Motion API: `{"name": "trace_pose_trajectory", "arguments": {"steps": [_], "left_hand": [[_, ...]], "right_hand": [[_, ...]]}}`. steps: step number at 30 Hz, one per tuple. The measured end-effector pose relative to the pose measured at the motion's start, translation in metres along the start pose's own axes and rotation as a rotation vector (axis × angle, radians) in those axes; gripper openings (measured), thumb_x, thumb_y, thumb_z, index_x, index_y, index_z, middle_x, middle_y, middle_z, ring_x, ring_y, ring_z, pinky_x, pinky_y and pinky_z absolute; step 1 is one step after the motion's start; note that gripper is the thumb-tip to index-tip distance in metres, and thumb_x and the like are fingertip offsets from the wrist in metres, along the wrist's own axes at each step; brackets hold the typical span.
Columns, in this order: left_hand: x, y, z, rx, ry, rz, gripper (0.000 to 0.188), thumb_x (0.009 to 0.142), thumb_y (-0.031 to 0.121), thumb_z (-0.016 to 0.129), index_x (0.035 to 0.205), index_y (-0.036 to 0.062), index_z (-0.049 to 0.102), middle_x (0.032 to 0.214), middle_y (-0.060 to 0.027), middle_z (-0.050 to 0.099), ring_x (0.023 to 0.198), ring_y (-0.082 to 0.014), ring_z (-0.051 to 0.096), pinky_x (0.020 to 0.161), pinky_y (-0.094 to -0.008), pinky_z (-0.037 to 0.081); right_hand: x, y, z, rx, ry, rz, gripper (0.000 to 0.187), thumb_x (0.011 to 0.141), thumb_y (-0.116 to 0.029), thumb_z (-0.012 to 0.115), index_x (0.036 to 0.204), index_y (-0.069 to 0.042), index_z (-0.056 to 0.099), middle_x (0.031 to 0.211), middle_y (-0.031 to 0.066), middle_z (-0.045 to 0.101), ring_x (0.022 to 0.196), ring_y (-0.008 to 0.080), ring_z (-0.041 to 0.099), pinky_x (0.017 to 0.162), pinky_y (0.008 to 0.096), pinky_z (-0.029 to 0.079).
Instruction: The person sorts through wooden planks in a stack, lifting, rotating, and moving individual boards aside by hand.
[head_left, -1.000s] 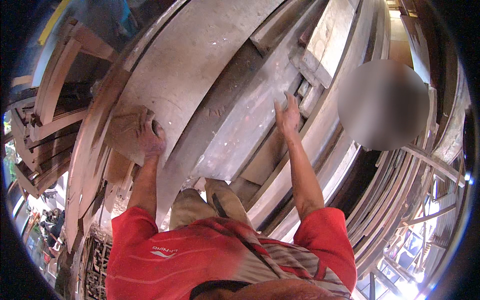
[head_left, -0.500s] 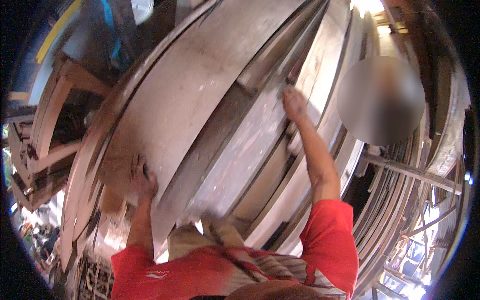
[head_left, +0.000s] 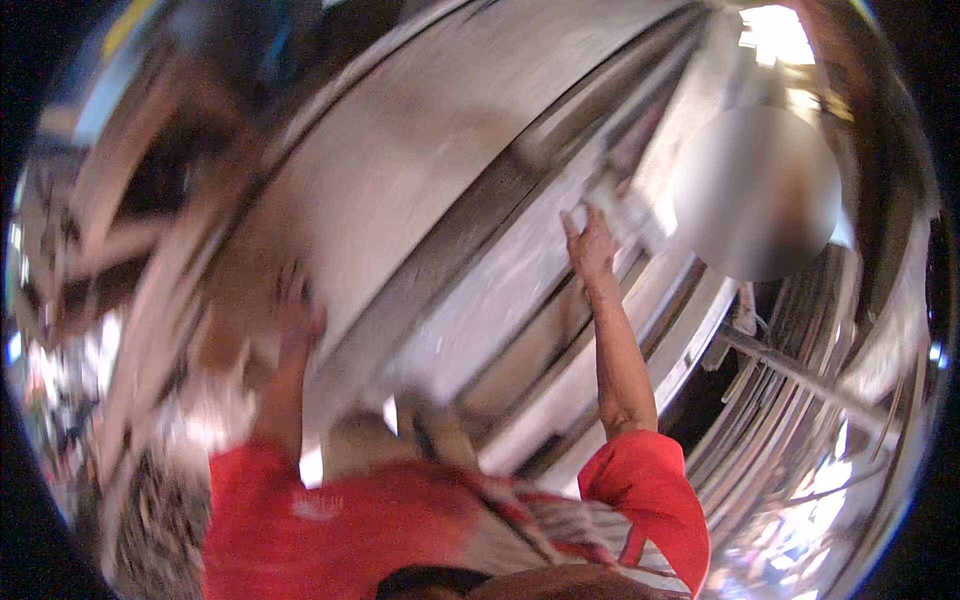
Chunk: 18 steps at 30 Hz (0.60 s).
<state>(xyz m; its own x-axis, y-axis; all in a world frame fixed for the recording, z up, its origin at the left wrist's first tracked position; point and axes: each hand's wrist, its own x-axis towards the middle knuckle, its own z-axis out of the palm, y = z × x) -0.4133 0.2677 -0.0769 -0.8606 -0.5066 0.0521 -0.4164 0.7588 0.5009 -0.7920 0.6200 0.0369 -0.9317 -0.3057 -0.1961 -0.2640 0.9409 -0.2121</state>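
Note:
A wide pale wooden board [head_left: 410, 180] slants across the view. On its lower left part lies my left hand [head_left: 303, 310], blurred, its fingers seeming stretched out and apart. Beside the board runs a narrower greyish plank [head_left: 500, 290] with pale specks. My right hand [head_left: 592, 250] is over the far right side of this plank, fingers spread. Close to those fingertips is a pale, blocky piece [head_left: 632, 215], too smeared to name; the hand does not appear closed on it.
More long boards [head_left: 560, 400] lie alongside on the right. Beyond them is a stack of thin wooden strips [head_left: 770, 400] with a bar [head_left: 800, 375] across it. Wooden frames [head_left: 130, 180] stand at the left. A blurred-out round patch [head_left: 757, 193] covers the upper right.
The view has shifted and blurred. My right hand has drawn slightly nearer and its fingers have spread. The pale piece now shows by its fingertips. My left hand stays on the wide board.

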Motion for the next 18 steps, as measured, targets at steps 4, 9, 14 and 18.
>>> {"name": "trace_pose_trajectory", "arguments": {"steps": [4,9,14,18], "left_hand": [[0.018,-0.005,0.018,-0.123,-0.03,-0.128,0.067,0.077,0.02,0.072,0.14,0.016,0.052,0.153,-0.0153,0.042,0.139,-0.0408,0.038,0.118,-0.0531,0.026],[0.014,0.007,0.02,-0.067,0.048,-0.087,0.049,0.084,0.033,0.067,0.13,0.0186,0.056,0.146,-0.0098,0.05,0.135,-0.0333,0.046,0.112,-0.0535,0.035],[-0.035,-0.023,-0.015,-0.249,0.102,-0.204,0.046,0.087,0.04,0.063,0.126,0.0162,0.06,0.144,-0.012,0.052,0.135,-0.0344,0.046,0.113,-0.0518,0.035],[-0.128,-0.043,-0.054,-0.196,0.197,-0.334,0.05,0.086,0.041,0.063,0.128,0.0128,0.06,0.141,-0.0137,0.053,0.135,-0.0353,0.044,0.113,-0.0524,0.033]], "right_hand": [[-0.13,-0.074,0.061,0.158,-0.056,-0.255,0.063,0.094,-0.036,0.066,0.141,0.0,0.044,0.14,0.0285,0.049,0.13,0.0447,0.047,0.11,0.0493,0.038],[-0.238,-0.17,0.142,0.261,0.075,-0.352,0.071,0.094,-0.045,0.064,0.146,-0.002,0.041,0.151,0.0271,0.036,0.14,0.0452,0.034,0.115,0.0576,0.024],[-0.269,-0.24,0.191,0.211,0.001,-0.47,0.074,0.094,-0.056,0.056,0.146,-0.005,0.043,0.146,0.025,0.046,0.138,0.0456,0.037,0.114,0.061,0.022],[-0.276,-0.222,0.21,-0.227,-0.058,-0.427,0.068,0.094,-0.059,0.053,0.131,-0.002,0.062,0.125,0.0239,0.064,0.124,0.0417,0.054,0.112,0.0559,0.026]]}}
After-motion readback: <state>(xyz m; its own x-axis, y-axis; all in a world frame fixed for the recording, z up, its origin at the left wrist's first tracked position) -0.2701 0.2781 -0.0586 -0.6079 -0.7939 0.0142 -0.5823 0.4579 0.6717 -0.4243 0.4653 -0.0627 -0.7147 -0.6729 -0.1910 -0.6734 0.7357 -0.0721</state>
